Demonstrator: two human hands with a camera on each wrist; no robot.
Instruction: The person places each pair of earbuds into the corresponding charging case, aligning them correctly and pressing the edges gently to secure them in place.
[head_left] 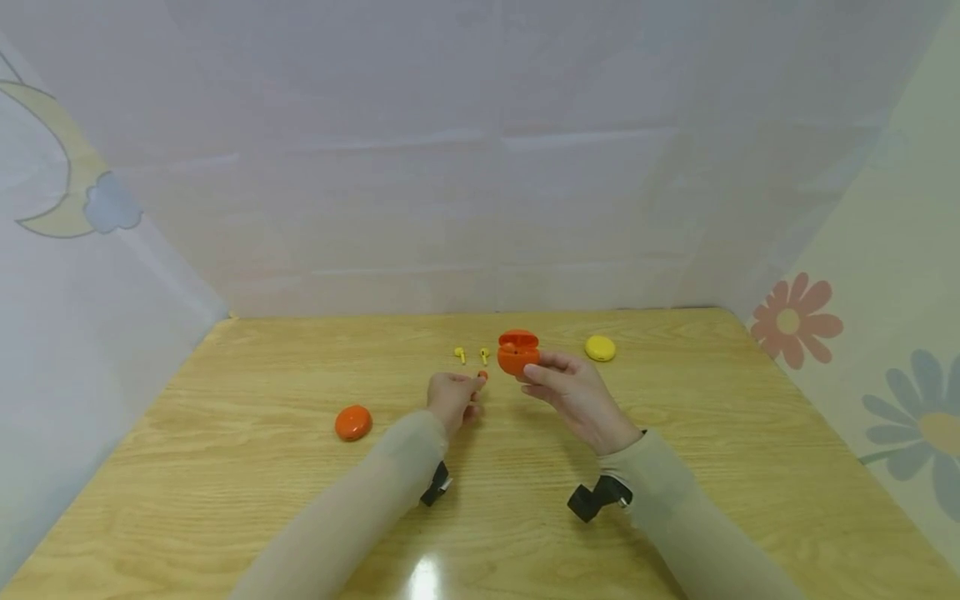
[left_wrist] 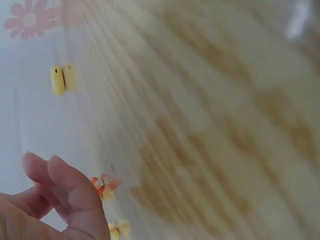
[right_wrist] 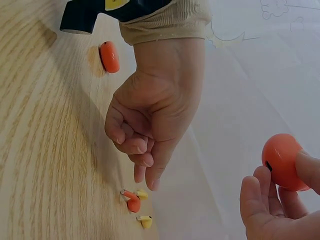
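My right hand (head_left: 573, 396) holds up an orange earbud case (head_left: 517, 358) with its lid raised, thumb on the front. From the right wrist view, the same case (right_wrist: 282, 162) sits between thumb and fingers. My left hand (head_left: 452, 398) is low over the table, its fingertips close beside a small orange earbud (head_left: 483, 376). That earbud (right_wrist: 132, 201) lies on the wood just past the left index finger and thumb in the right wrist view; whether they touch it I cannot tell. Two yellow earbuds (head_left: 472, 356) lie behind it.
A closed round orange case (head_left: 353, 422) rests on the wooden table (head_left: 247, 475) to the left. Toward the back right is a closed yellow case (head_left: 600, 348). Pale cloth walls (head_left: 495, 233) stand behind and at both sides of the table.
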